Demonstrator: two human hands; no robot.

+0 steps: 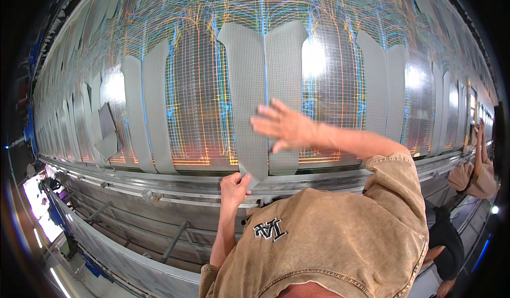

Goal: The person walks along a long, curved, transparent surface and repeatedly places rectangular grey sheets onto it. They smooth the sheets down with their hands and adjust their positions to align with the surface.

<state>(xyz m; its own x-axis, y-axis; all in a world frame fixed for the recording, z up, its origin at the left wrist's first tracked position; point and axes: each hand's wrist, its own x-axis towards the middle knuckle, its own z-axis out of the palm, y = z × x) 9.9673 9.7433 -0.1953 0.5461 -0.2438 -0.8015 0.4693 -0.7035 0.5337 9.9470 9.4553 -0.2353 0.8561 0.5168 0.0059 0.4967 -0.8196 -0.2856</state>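
Observation:
A long grey mesh-textured sheet strip [245,96] lies on the long table surface, which is covered in coloured grid lines. My left hand [234,188] pinches its near corner, which is lifted and folded slightly at the table's metal edge. Spread fingers of my right hand [285,126] reach over the strip and the similar grey strip [287,74] beside it on the right. That hand is a little blurred, and whether it presses on the sheet or hovers just above I cannot tell.
More grey strips, among them a pair [144,101] on the left and another [377,85] on the right, lie along the table. A darker grey piece [108,120] lies skewed at far left. Metal rails [175,183] run along the near edge. Another person [473,175] works at far right.

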